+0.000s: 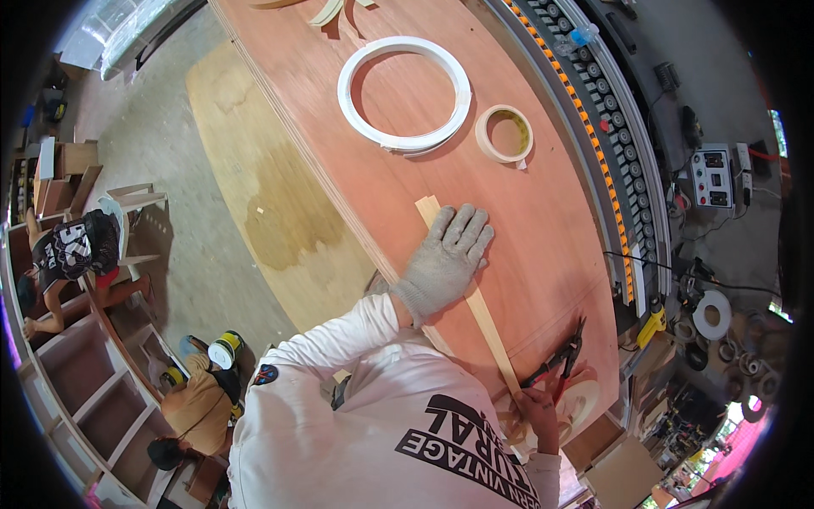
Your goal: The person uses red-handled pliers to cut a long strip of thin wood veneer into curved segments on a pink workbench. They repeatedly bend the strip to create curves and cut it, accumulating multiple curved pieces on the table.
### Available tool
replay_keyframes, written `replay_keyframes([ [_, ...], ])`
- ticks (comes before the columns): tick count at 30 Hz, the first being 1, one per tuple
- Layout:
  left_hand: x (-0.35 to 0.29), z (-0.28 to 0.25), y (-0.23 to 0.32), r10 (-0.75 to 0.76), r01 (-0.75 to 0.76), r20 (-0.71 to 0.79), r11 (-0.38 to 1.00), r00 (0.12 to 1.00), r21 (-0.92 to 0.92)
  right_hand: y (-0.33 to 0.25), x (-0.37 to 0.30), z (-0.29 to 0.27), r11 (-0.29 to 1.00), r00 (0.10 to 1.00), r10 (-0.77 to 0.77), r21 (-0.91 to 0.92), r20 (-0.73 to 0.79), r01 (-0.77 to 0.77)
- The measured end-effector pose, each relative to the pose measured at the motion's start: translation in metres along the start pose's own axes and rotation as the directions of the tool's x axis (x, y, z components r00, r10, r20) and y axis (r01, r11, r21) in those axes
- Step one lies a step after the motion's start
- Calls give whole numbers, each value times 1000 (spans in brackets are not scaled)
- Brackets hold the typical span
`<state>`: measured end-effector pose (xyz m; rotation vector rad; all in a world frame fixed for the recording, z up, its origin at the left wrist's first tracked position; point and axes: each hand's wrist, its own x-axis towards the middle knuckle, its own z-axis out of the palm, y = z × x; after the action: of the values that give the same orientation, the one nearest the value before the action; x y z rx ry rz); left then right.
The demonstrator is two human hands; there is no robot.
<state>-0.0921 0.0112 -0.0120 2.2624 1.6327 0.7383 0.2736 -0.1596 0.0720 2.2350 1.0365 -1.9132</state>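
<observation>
A narrow pale wooden strip [493, 332] lies lengthwise on the reddish plywood sheet [365, 178]. My left hand [449, 259], in a grey work glove, rests flat across the strip near its far end, fingers stretched out. The bare right hand [540, 411] grips the strip's near end at the lower right, its fingers partly hidden. Close beside that hand lie dark-jawed pliers [558, 360] with red on the handles. A coil of pale edging [581, 400] sits just right of the right hand.
Farther up the sheet lie a white coil of edging [465, 81] and a roll of tape [482, 136]. A roller conveyor [623, 140] with an orange-marked edge runs along the right. Another plywood board [229, 136] lies lower on the left. Two people work near wooden frames [106, 407] at far left.
</observation>
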Motion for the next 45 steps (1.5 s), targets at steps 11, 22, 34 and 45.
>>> replay_keyframes([
  [11,0,-4,-7,104,-102,60,994,993,-44,10,0,-13,1000,994,-24,6,106,23],
  [22,2,-9,-39,486,-456,146,868,862,-195,12,-4,-12,998,994,-51,44,93,48],
  [34,23,-21,-52,593,-561,83,792,801,-241,7,-3,-12,999,995,12,43,95,-16],
  [45,27,-21,-51,599,-580,91,796,795,-172,8,-3,-7,1000,999,18,20,40,-19],
])
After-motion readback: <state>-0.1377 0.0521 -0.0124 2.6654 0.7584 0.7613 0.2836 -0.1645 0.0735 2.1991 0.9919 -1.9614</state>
